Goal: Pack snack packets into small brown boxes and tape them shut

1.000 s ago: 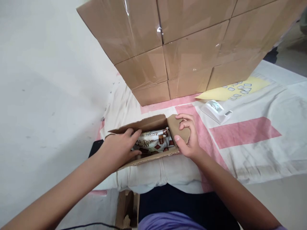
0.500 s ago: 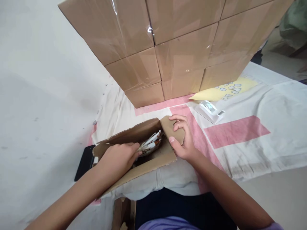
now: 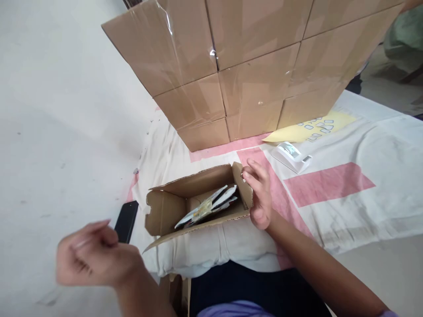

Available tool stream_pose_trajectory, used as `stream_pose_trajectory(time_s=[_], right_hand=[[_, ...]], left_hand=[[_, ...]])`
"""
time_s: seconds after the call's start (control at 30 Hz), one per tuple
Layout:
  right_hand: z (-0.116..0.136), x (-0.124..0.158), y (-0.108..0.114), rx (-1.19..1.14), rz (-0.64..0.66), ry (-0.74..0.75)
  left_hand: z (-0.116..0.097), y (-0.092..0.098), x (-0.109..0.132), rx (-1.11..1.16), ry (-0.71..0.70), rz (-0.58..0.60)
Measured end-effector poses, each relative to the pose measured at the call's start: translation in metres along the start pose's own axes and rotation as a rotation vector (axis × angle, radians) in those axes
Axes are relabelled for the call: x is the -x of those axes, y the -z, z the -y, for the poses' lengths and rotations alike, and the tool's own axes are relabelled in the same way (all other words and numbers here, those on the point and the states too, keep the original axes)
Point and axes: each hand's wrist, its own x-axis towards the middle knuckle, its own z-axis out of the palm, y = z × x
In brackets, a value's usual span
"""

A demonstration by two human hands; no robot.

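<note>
A small open cardboard box (image 3: pixel 165 210) lies on a white and pink cloth in front of me. Several flat printed packets (image 3: pixel 208 204) stand on edge inside it, leaning to the right. My right hand (image 3: pixel 259 198) rests against the box's right end flap, fingers loosely curved on the cardboard. My left hand (image 3: pixel 95 255) is raised low at the left, away from the box, smeared by motion; its fingers look curled and I cannot make out anything in them.
A wall of taped cardboard cartons (image 3: pixel 251 66) rises right behind the box. A white tape dispenser (image 3: pixel 291 156) and a yellow sticker sheet (image 3: pixel 313 127) lie to the right. A black phone (image 3: pixel 126 215) sits left of the box. Another carton (image 3: pixel 175 290) stands by my legs.
My left hand has come out of the box and swung down to the left. The packets, lying flat a second ago, now stand on edge. My right hand's grip on the flap has loosened.
</note>
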Motion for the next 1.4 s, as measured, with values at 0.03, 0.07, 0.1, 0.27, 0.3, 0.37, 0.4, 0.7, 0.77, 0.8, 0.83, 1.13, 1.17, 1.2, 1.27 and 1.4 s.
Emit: stream_pose_trajectory(time_s=[0.03, 0.07, 0.1, 0.27, 0.3, 0.37, 0.4, 0.7, 0.77, 0.8, 0.83, 1.13, 1.17, 1.2, 1.27, 1.4], right_hand=[[0.0, 0.0, 0.0, -0.008, -0.018, 0.027], [0.0, -0.001, 0.001, -0.018, -0.028, 0.046], [0.0, -0.002, 0.002, -0.027, -0.023, 0.055], [-0.001, -0.01, 0.006, -0.054, 0.287, 0.036], [-0.002, -0.01, 0.006, -0.052, 0.323, 0.024], [-0.001, -0.009, 0.005, -0.049, 0.308, -0.027], [-0.001, -0.007, 0.004, -0.047, 0.278, -0.072], [-0.003, -0.009, 0.004, -0.057, 0.222, -0.319], [-0.002, -0.011, 0.001, -0.019, 0.173, -0.186], [-0.001, -0.011, -0.001, 0.001, 0.15, -0.131], [0.0, -0.012, -0.002, 0.016, 0.135, -0.096], [-0.032, -0.045, 0.109, 0.604, 0.075, -0.715], [-0.041, -0.052, 0.131, 0.688, 0.083, -0.802], [-0.049, -0.059, 0.151, 0.734, 0.108, -0.87], [-0.066, -0.069, 0.179, 0.772, 0.214, -1.03], [-0.086, -0.082, 0.194, 0.761, 0.449, -1.316]], left_hand=[[0.006, -0.008, 0.009, 0.064, 0.049, -0.148], [0.009, -0.017, 0.016, 0.111, 0.077, -0.253], [0.01, -0.028, 0.022, 0.161, 0.095, -0.318], [0.004, -0.064, 0.031, 0.428, 0.002, -0.043], [0.005, -0.067, 0.032, 0.455, -0.013, 0.003], [0.009, -0.07, 0.033, 0.45, -0.006, 0.017], [0.011, -0.071, 0.033, 0.436, 0.015, 0.004], [0.011, -0.066, 0.018, 0.341, 0.039, 0.01], [0.009, -0.063, 0.017, 0.36, -0.008, 0.017], [0.008, -0.061, 0.017, 0.36, -0.037, 0.013], [0.005, -0.06, 0.017, 0.334, -0.073, 0.011], [-0.027, -0.057, 0.009, -0.154, -0.316, 0.232], [-0.028, -0.057, 0.008, -0.148, -0.316, 0.276], [-0.03, -0.057, 0.006, -0.151, -0.315, 0.315], [-0.036, -0.058, 0.004, -0.193, -0.292, 0.343], [-0.052, -0.061, 0.004, -0.285, -0.234, 0.284]])
